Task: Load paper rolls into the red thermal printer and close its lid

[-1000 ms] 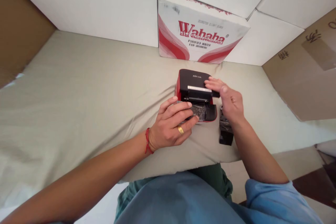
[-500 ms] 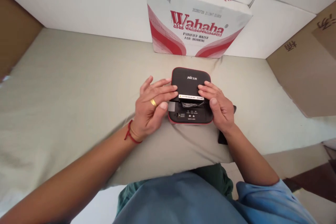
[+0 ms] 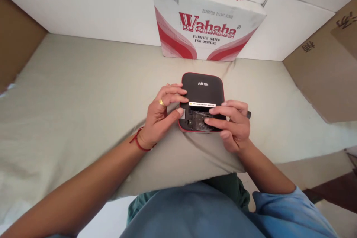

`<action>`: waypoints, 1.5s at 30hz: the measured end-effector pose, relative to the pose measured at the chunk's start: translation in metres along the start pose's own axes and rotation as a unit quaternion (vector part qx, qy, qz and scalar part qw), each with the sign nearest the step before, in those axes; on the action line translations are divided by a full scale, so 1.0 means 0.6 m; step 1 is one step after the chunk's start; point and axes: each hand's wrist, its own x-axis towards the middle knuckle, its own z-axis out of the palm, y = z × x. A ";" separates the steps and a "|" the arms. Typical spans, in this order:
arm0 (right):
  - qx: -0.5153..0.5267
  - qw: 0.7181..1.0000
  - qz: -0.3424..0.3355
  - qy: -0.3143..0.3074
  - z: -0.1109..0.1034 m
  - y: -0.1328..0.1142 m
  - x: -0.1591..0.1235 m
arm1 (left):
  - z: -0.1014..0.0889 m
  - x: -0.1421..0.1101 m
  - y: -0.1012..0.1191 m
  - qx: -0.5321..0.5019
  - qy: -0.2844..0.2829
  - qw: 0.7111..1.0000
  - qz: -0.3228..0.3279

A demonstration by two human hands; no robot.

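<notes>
A black printer (image 3: 202,88) with red trim and a "Feie" logo lies flat on the cloth-covered surface. From the slot below its white warning label (image 3: 202,104), a piece of crinkled clear plastic film (image 3: 198,121) lies over the lower panel. My left hand (image 3: 164,109), with a gold ring and red string bracelet, grips the printer's left edge, fingertips on the lid and thumb by a grey sticker. On the other side, my right hand (image 3: 234,122) has its fingers apart, with fingertips resting on the film. Its thumb is off the printer's lower right corner.
Behind the printer stands a Wahaha water carton (image 3: 208,26) against white boxes (image 3: 103,3). A brown cardboard box (image 3: 323,70) is at the right, another brown panel (image 3: 19,37) at the left. A dark object (image 3: 249,115) shows partly behind my right hand.
My right hand has moved from the lid down to the lower panel. The film, bunched at the slot before, is now spread over that panel. My left thumb has shifted onto the printer's edge.
</notes>
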 end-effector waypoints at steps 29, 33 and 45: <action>0.071 0.996 0.022 -0.048 -0.037 -0.018 0.044 | 0.021 0.008 -0.052 -0.235 -0.109 0.959 -0.111; 0.057 0.968 0.212 -0.123 -0.044 -0.005 0.102 | 0.028 0.007 -0.065 -0.241 -0.109 0.959 -0.104; -0.356 0.744 0.183 -0.535 0.022 -0.008 0.232 | 0.040 0.017 -0.052 -0.337 -0.102 0.919 -0.178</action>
